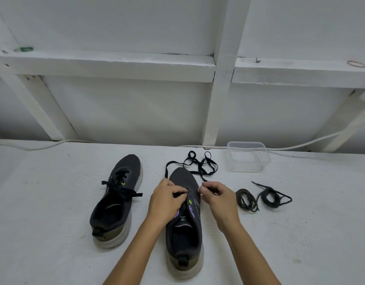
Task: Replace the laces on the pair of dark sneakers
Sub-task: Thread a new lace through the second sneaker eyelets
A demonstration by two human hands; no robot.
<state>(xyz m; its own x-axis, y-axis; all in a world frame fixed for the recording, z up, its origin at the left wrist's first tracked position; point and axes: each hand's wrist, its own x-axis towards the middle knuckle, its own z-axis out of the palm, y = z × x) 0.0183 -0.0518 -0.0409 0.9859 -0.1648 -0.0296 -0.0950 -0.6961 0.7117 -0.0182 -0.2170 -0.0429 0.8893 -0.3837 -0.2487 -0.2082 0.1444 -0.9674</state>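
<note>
Your right hand [217, 197] pinches the flat lace [200, 167], which trails toward 12 o'clock, while your left hand's [167, 199] fingers curl on the near sneaker's [184, 219] eyelets, heel at 6.

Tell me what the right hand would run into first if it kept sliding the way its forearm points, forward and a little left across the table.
Most likely the sneaker it is lacing: the right hand, pinching the flat black lace, already sits by the shoe's right side. Past the toe lie the lace's loose loops. Depth is hard to judge here.
</note>
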